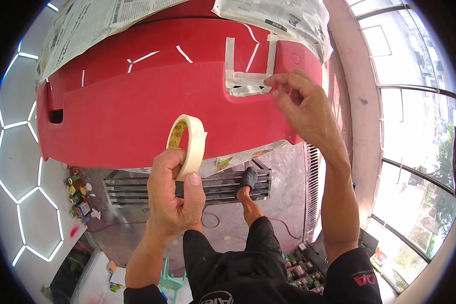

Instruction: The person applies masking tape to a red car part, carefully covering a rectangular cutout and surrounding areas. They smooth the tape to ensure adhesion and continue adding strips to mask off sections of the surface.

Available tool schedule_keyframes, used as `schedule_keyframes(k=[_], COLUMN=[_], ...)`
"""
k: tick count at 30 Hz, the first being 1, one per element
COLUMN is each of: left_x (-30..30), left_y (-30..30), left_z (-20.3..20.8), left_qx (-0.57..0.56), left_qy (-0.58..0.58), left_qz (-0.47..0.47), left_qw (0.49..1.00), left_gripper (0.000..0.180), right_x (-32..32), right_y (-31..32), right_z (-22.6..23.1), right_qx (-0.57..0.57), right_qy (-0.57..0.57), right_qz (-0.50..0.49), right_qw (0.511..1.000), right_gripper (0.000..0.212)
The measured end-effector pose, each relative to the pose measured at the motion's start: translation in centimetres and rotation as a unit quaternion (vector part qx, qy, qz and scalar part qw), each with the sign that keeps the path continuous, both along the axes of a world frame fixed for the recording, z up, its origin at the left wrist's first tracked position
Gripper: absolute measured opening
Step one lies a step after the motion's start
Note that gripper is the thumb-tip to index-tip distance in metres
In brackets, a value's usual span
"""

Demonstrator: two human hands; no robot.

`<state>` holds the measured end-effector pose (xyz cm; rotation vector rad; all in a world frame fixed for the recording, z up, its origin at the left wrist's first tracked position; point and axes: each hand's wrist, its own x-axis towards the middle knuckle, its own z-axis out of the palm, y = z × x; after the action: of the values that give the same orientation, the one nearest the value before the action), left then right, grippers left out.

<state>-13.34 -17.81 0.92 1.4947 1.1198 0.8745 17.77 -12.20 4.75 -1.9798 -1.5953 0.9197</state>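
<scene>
Tape, wound on a cream roll [196,152], is gripped in the left hand [173,197], whose thumb and fingers are closed around the lower part of the ring. The roll is held tilted in front of the lower part of a red bumper [147,114], below and to the left of a small opening [245,91]. The right hand [303,104] is loosely curled, its forefinger tip placed at the right end of the lower of three pale strips [249,79]; whether any tape is pinched there cannot be told.

The step in hand is judged to be the masking of the area above the opening, which is framed by the strips on the left, right and lower sides. By the next move, the strip's end would need to be pressed flat at the corner without being lifted again.

On the roll, a smooth outer face, a yellow patterned core and a small loose flap on the right are seen. The strips are thin and slightly creased. Above the bumper, printed newspaper [286,23] is spread.
</scene>
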Motion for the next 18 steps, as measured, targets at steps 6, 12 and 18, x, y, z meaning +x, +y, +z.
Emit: schedule_keyframes(k=[6,12,18], left_x=[2.4,3.8,6.2], left_y=[-0.5,0.5,5.1], left_z=[1.4,3.5,3.8], left_qx=[0.121,0.041,-0.022], left_qy=[0.014,-0.008,0.059], left_qz=[-0.107,-0.146,-0.120], left_qw=[0.987,0.988,0.991], left_gripper=[0.035,0.042,0.031], right_x=[-6.6,-5.8,-4.8], right_y=[-7.0,-8.0,-7.0], right_z=[2.0,3.6,6.5], right_qx=[0.032,0.173,0.303], right_qy=[0.244,0.158,-0.015], right_qz=[0.056,-0.028,0.038], right_qw=[0.968,0.972,0.952], right_gripper=[0.061,0.025,0.018])
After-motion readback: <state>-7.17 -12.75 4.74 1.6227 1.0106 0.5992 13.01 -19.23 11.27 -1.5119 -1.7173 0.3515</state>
